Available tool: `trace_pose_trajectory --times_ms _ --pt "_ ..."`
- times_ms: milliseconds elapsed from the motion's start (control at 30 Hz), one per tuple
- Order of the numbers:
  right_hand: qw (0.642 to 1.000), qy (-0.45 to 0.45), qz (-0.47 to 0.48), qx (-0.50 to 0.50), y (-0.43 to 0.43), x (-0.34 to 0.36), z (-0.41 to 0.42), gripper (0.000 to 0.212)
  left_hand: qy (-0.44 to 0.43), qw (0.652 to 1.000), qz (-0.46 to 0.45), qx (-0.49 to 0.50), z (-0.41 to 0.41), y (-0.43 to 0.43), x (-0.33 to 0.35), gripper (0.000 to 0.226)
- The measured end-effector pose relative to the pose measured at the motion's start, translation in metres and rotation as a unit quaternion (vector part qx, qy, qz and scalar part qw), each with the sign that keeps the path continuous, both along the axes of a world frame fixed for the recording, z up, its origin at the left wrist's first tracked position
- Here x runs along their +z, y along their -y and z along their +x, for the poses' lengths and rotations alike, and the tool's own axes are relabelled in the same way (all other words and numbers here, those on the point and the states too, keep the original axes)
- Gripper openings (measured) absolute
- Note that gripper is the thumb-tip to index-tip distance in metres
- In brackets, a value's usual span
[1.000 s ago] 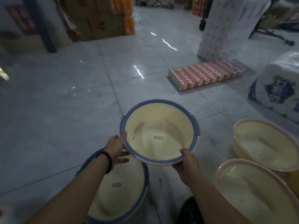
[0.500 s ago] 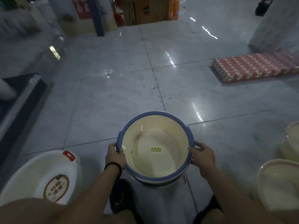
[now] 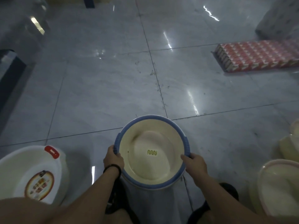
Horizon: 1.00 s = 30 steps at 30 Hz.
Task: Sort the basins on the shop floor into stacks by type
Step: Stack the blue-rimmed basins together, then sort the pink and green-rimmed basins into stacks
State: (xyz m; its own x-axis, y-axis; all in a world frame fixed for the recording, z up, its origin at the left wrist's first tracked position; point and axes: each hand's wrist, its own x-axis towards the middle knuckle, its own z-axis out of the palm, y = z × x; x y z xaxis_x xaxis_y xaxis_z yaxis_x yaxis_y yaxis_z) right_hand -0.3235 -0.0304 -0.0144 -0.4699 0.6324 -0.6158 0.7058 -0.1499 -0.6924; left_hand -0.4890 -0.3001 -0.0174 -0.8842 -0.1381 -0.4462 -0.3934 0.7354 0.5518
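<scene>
A cream basin with a blue rim point(image 3: 151, 152) sits low in the middle, nested on another blue-rimmed basin whose edge shows beneath it. My left hand point(image 3: 113, 159) grips its left rim at the handle. My right hand point(image 3: 196, 165) grips the right rim. A white basin with a red handle tab and a round label point(image 3: 30, 173) stands on the floor at the lower left. Two cream basins with pink rims lie at the right edge, one near point(image 3: 279, 188) and one farther back point(image 3: 291, 143).
A flat red pack of small cartons point(image 3: 258, 55) lies on the tiled floor at the upper right, with a white wrapped bale point(image 3: 279, 20) behind it. A dark shelf base point(image 3: 9, 75) runs along the left. My feet in dark shoes are under the basin.
I carried the blue-rimmed basin left and set it down onto the other blue-rimmed one. My view swung left and down, bringing the white basin into sight.
</scene>
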Motion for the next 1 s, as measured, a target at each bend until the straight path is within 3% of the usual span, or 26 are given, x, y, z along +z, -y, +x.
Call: trace_pose_trajectory --times_ms 200,367,500,533,633,733,800,900,1000 --pt "0.998 0.036 0.002 0.052 -0.004 -0.013 0.003 0.016 0.005 1.0 -0.025 0.012 -0.005 -0.007 -0.019 0.041" --pt "0.998 0.042 -0.028 0.03 -0.015 -0.005 0.011 0.01 0.018 0.999 0.006 -0.025 -0.011 -0.025 -0.013 0.04" --pt "0.988 -0.006 -0.108 -0.108 -0.042 0.003 0.038 0.056 0.049 0.993 0.081 -0.064 0.005 -0.069 -0.012 0.043" --pt "0.983 -0.013 -0.113 -0.143 -0.051 0.004 0.048 0.058 0.057 0.991 0.097 -0.07 0.011 -0.082 -0.013 0.043" --pt "0.981 -0.008 -0.103 -0.165 -0.069 0.028 0.076 0.033 0.074 0.986 0.109 -0.098 0.027 -0.118 -0.012 0.046" --pt "0.985 0.025 -0.055 -0.162 -0.083 0.055 0.112 0.011 0.095 0.986 0.062 -0.124 0.046 -0.157 -0.004 0.057" --pt "0.981 0.037 -0.038 -0.185 -0.093 0.073 0.137 0.01 0.08 0.983 0.007 -0.164 0.067 -0.183 0.013 0.071" --pt "0.968 0.0 -0.081 -0.239 -0.1 0.103 0.174 0.012 0.012 0.956 -0.07 -0.285 0.109 -0.219 0.065 0.08" --pt "0.944 -0.05 -0.114 -0.305 -0.098 0.124 0.219 0.018 -0.052 0.88 -0.048 -0.469 0.153 -0.246 0.12 0.065"
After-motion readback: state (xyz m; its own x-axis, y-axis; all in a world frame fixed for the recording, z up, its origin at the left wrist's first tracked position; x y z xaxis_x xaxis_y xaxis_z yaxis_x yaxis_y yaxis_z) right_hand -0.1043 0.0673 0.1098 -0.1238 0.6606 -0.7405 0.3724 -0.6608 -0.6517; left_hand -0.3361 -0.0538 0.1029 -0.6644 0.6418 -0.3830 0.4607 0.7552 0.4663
